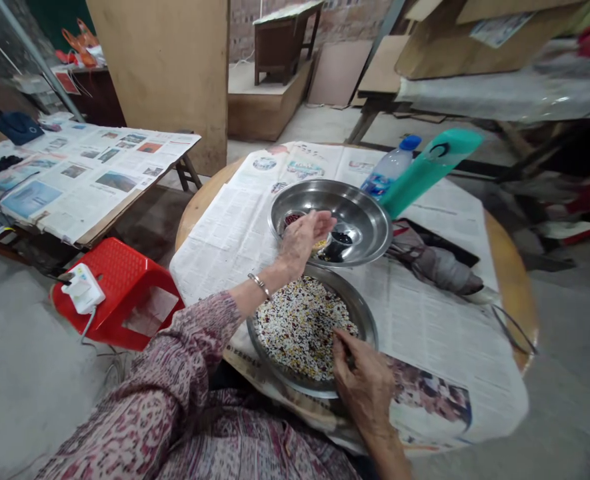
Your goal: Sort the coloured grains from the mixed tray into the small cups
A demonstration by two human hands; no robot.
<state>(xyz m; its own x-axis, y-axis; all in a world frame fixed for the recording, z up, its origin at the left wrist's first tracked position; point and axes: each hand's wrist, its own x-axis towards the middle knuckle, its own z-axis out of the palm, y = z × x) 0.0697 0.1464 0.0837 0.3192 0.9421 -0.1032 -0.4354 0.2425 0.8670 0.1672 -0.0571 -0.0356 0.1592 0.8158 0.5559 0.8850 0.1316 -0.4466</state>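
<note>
— On the round table spread with newspaper, where are your hands?

— Your left hand hangs over the far steel bowl, fingers curled loosely; whether it holds anything, I cannot tell. Small cups sit in that bowl.

— And your right?

— Your right hand rests on the near plate's right edge, fingertips pinched together in the mixed beans. A water bottle and a green tube stand far right, a red stool on the left.
</note>
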